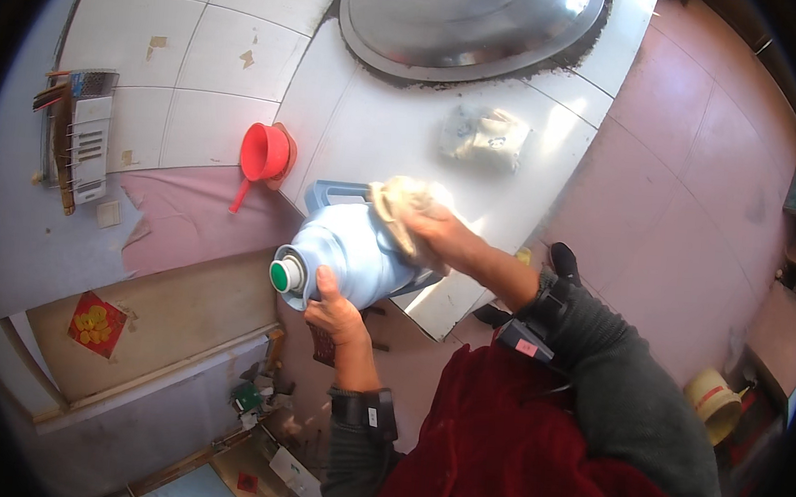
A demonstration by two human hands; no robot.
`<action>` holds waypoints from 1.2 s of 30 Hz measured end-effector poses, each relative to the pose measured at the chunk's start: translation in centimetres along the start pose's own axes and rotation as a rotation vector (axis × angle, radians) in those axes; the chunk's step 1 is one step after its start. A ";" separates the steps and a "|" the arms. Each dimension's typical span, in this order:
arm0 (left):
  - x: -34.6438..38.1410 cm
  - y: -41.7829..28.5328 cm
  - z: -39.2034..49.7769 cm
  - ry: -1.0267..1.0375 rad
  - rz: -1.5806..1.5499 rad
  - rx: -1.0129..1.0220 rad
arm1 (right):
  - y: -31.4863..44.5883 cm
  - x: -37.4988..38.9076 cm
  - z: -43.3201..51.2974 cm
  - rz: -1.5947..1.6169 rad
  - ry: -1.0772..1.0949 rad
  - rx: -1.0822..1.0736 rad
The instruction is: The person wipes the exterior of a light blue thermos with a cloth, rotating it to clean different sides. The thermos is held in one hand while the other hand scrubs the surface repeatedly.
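A light blue plastic thermos flask (353,245) with a side handle lies tilted over the near corner of the tiled counter. Its stopper (286,275), green on top with a white rim, points down and left. My left hand (335,310) holds the flask at its neck and shoulder, thumb on the upper side. Against the flask's body my right hand (441,231) presses a crumpled beige cloth (401,204). The flask's base is partly hidden behind the cloth and my right hand.
A large metal lid (469,18) covers the far part of the white tiled counter (379,122). Nearer are a clear plastic packet (485,138) and a red plastic ladle (265,152) by the wall. A rack (87,137) hangs on the left wall. Below stands a yellowish bucket (712,405) at right.
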State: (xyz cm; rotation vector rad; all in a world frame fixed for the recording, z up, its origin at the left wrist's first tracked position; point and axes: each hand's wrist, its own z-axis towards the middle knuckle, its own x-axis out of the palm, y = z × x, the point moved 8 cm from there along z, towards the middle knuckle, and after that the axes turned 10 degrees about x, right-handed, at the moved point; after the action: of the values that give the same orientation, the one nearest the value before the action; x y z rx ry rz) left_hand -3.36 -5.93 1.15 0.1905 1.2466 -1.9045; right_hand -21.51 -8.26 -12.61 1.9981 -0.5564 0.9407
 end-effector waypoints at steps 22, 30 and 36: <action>0.1 0.4 0.1 0.007 -0.074 -0.047 | -2.0 0.5 -2.0 -0.036 -0.246 -0.124; 0.3 -0.5 0.0 0.015 -0.088 -0.050 | 2.5 3.3 -2.2 -0.333 -0.186 -0.564; 0.2 0.2 0.1 0.001 -0.077 -0.031 | -2.2 -0.6 -1.9 -0.221 -0.279 -0.201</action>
State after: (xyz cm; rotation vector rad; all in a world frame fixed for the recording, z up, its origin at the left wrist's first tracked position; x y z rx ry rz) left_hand -3.29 -6.15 1.00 0.1293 1.3001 -1.9493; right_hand -21.22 -5.45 -13.52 1.9700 -0.5451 0.4567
